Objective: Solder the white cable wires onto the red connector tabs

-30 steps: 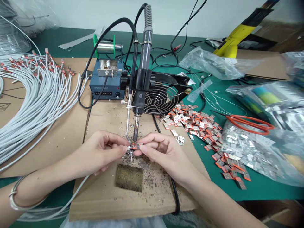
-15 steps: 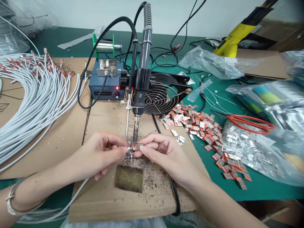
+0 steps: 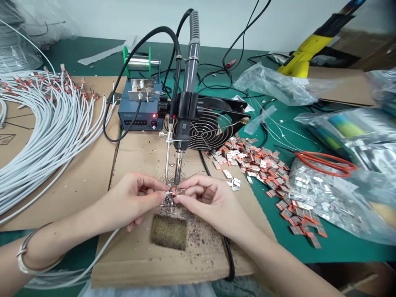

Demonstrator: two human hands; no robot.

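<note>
At the middle of the head view, my left hand (image 3: 139, 200) is closed, pinching the end of a white cable (image 3: 103, 251) that trails down to the lower left. My right hand (image 3: 210, 202) is closed too, with a small orange-and-metal USB plug (image 3: 180, 192) at its thumb and forefinger. Cable end and plug meet just beneath the tip of the soldering iron (image 3: 178, 165), which is clamped upright. A thin solder feed tube (image 3: 167, 161) comes down beside the iron. Fingers partly hide the joint, so contact with the tip is unclear.
Bundled white cables (image 3: 62, 136) lie left. A blue solder feeder (image 3: 139, 111) with a solder reel (image 3: 137, 62) and a black fan (image 3: 213, 128) stand behind. Right are loose USB plugs (image 3: 262, 163), a bag of metal parts (image 3: 321, 194) and a yellow heat gun (image 3: 305, 51). A sponge (image 3: 168, 233) sits in front.
The view has shifted slightly. My right thumb and fingers have slid a little left along the plug, towards the cable end. Both hands remain under the iron.
</note>
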